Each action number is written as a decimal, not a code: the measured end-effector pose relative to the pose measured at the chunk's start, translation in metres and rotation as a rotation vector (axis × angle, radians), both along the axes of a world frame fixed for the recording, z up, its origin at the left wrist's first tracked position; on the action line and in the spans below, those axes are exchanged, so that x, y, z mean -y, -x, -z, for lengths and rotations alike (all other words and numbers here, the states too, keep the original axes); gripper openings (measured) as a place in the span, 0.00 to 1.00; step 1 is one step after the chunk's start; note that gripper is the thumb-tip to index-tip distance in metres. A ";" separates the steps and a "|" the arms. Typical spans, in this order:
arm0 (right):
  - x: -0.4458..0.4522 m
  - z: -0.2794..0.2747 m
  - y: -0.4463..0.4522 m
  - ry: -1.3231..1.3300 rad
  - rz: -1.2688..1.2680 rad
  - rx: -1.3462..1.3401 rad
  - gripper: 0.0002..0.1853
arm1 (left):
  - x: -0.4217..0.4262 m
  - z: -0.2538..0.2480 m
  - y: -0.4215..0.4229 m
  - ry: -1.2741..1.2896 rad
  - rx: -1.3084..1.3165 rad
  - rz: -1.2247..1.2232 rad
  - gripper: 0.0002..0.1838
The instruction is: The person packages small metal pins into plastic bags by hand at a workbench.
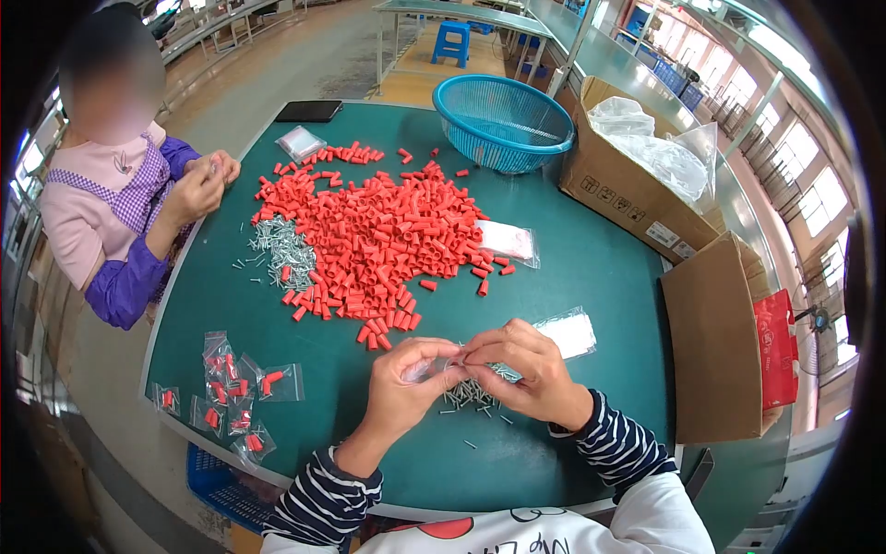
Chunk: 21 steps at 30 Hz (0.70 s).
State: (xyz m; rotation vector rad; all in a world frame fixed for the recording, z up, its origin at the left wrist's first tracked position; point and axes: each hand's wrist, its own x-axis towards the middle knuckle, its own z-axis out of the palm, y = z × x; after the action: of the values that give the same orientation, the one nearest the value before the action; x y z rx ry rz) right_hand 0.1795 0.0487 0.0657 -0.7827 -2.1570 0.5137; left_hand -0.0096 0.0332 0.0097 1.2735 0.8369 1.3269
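Observation:
My left hand (406,386) and my right hand (528,371) meet at the front middle of the table, fingertips pinched together. Between them is a small clear plastic bag (423,369), mostly covered by the fingers; what it contains is hard to make out. Under my hands lies a small heap of silver screws (471,395). Beyond them spreads a large pile of red plastic caps (388,231). Just right of my right hand rests a stack of clear bags (568,334). Several small bags with red caps inside (226,380) lie at the left.
Across the left edge, a co-worker (120,194) holds something small in both hands. More silver screws (280,245) border the caps. Further bags (508,242), a blue basket (503,125), a dark flat object (309,112) and cardboard boxes (711,342) stand around the green table (554,443).

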 end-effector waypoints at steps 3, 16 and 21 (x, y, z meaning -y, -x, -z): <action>0.004 -0.010 0.000 -0.052 0.024 0.113 0.14 | 0.000 -0.002 -0.001 -0.004 0.002 0.002 0.12; 0.011 0.014 0.000 0.608 0.108 -0.298 0.09 | 0.005 -0.016 0.005 0.374 0.235 0.130 0.10; 0.012 0.013 -0.001 0.557 0.138 -0.331 0.08 | 0.006 -0.025 0.002 0.300 0.167 0.071 0.08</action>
State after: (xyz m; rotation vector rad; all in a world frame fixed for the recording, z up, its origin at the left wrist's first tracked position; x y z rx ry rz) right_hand 0.1805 0.0372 0.0526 -1.0481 -1.6513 1.1120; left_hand -0.0114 0.0275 0.0344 0.9362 0.8299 1.1822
